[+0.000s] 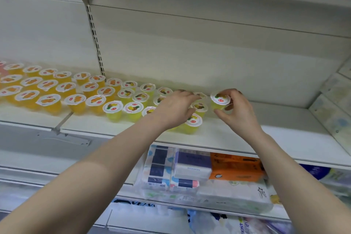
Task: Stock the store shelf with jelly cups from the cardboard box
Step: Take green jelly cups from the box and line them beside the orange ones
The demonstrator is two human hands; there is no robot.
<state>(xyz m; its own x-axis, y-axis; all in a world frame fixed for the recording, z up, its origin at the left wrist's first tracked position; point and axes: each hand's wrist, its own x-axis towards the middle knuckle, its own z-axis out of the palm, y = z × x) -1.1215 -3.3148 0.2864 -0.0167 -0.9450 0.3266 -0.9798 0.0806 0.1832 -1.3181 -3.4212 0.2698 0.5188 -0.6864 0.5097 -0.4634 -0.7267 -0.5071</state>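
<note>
Two bare forearms reach up to a white shelf. The right hand pinches one yellow jelly cup between thumb and curled fingers, low over the shelf. The left hand lies relaxed, fingers stretched over about twelve more yellow cups, some hidden beneath it. Further left stand roughly eighteen orange cups, cut off at the edge. Below both hands sit blurred tissue packs.

At 9 o'clock the orange cups run off the edge. Near the middle, the left hand hides parts of some yellow cups; I cannot tell if it holds one. Lid words are too small to read. At 5 o'clock the right arm covers part of an orange pack.
</note>
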